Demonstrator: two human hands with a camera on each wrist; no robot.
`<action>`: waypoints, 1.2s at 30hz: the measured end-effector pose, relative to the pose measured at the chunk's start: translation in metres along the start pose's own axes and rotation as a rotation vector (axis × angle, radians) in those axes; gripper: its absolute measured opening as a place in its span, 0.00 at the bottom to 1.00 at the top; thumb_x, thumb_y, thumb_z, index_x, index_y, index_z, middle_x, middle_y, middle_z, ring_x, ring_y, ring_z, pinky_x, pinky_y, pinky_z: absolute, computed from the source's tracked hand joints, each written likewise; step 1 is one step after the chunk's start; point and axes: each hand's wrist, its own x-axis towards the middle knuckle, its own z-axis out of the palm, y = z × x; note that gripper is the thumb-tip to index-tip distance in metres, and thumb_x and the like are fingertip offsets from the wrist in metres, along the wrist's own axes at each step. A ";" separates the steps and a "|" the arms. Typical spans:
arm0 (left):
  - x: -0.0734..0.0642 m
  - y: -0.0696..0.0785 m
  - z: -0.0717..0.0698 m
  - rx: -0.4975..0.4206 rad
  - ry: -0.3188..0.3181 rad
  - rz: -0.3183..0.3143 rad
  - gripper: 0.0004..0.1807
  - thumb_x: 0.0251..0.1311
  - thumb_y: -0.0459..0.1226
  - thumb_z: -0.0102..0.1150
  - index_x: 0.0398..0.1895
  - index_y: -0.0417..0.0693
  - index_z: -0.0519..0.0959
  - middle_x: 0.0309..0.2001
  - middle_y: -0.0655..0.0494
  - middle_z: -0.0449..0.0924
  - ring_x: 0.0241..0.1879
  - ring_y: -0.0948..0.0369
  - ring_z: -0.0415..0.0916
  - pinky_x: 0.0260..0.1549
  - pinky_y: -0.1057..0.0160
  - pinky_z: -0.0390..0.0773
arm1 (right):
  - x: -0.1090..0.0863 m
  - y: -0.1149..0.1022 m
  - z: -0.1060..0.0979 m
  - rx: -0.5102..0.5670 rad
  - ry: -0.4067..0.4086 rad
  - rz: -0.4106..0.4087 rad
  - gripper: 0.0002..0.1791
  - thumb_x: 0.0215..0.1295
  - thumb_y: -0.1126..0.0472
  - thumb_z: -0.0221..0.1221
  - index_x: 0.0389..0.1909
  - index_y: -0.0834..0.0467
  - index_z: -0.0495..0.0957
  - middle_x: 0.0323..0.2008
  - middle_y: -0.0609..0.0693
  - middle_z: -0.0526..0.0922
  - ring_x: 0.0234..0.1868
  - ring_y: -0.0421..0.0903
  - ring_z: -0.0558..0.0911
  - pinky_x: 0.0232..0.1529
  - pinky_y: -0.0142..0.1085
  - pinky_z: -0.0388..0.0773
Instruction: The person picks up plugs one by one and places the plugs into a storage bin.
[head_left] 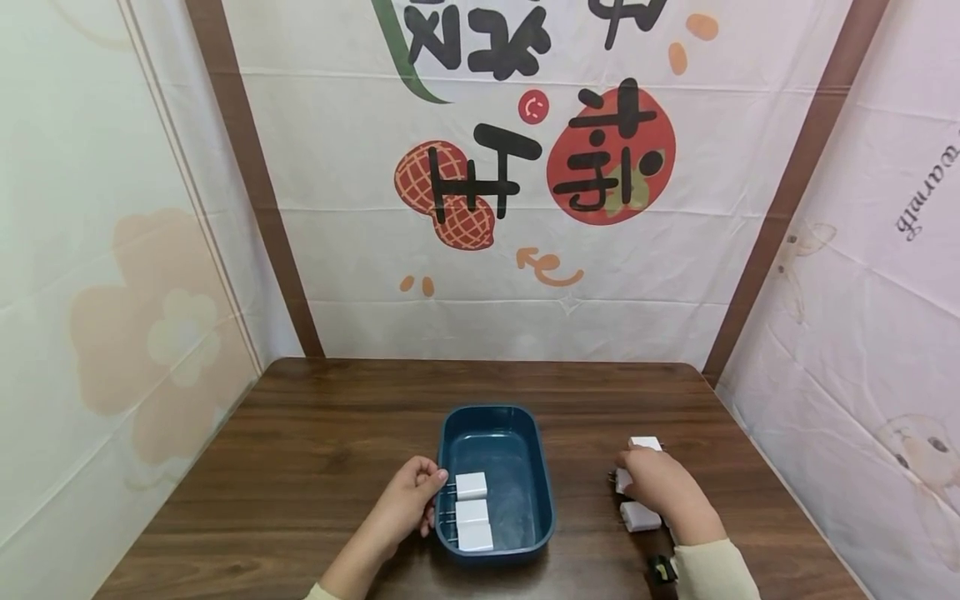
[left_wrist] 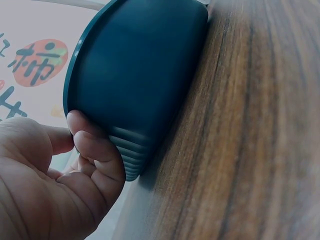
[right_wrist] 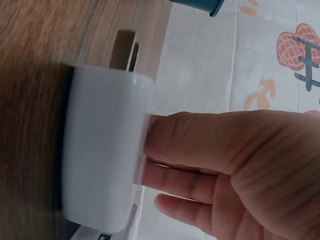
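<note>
My left hand [head_left: 408,500] pinches the left rim of a dark blue rectangular tray [head_left: 543,483], its thumb over the edge and fingers curled below in the left wrist view. Three white plug chargers [head_left: 471,486] lie in the tray along its left side, prongs pointing left. Right of the tray, my right hand [head_left: 663,483] grips a white plug charger [head_left: 622,481] between thumb and fingers, covering most of it. Another charger [head_left: 645,443] sits just beyond the fingers. A nearer charger [head_left: 640,517] lies on the table and fills the foreground of the right wrist view [right_wrist: 105,150].
The brown wood-grain table [head_left: 330,433] has a printed white curtain [head_left: 360,275] behind it and more curtain along both sides. A small black object [head_left: 662,569] shows at the right wrist, beside the cream sleeve [head_left: 716,571].
</note>
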 end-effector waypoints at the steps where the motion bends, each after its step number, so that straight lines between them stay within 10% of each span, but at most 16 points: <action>1: 0.000 0.000 0.000 0.000 -0.001 -0.001 0.13 0.78 0.41 0.52 0.47 0.38 0.67 0.23 0.54 0.70 0.17 0.61 0.68 0.13 0.68 0.70 | 0.000 0.000 0.001 0.005 0.000 0.003 0.13 0.50 0.71 0.73 0.37 0.59 0.83 0.32 0.51 0.84 0.33 0.48 0.81 0.36 0.50 0.79; 36: 0.001 0.001 -0.001 0.003 -0.005 -0.003 0.13 0.78 0.41 0.52 0.47 0.39 0.67 0.23 0.53 0.71 0.17 0.61 0.69 0.13 0.68 0.70 | 0.001 -0.018 -0.033 0.049 -0.007 -0.033 0.18 0.56 0.63 0.73 0.47 0.62 0.82 0.41 0.52 0.82 0.41 0.50 0.84 0.44 0.49 0.82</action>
